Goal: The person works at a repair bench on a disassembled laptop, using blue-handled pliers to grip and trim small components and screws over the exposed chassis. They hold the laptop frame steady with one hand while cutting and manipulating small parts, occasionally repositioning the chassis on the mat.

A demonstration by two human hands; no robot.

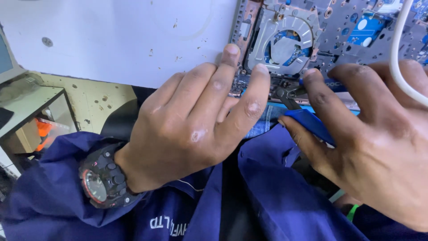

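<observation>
Both hands are seen close together at the near edge of an opened laptop. The left hand is laid palm down, its fingers spread and bent, with the fingertips pressed on the laptop's edge just below the fan; nothing is gripped by it. A black and red watch is worn on its wrist. The right hand is closed around blue-handled pliers, one handle held under the thumb and the other under the forefinger. The dark nose of the pliers is pointed at the laptop's edge, right beside the left forefinger tip and below the fan; whether anything is pinched in it cannot be told. The laptop is placed with its inner side up on a white surface, at the upper right of the view, its grey frame and blue board exposed. A white cable is draped over the laptop and across the back of the right hand. Dark blue cloth with pale lettering is spread below both hands, over the person's lap. A pale shelf is seen at the far left, well apart from the hands.
</observation>
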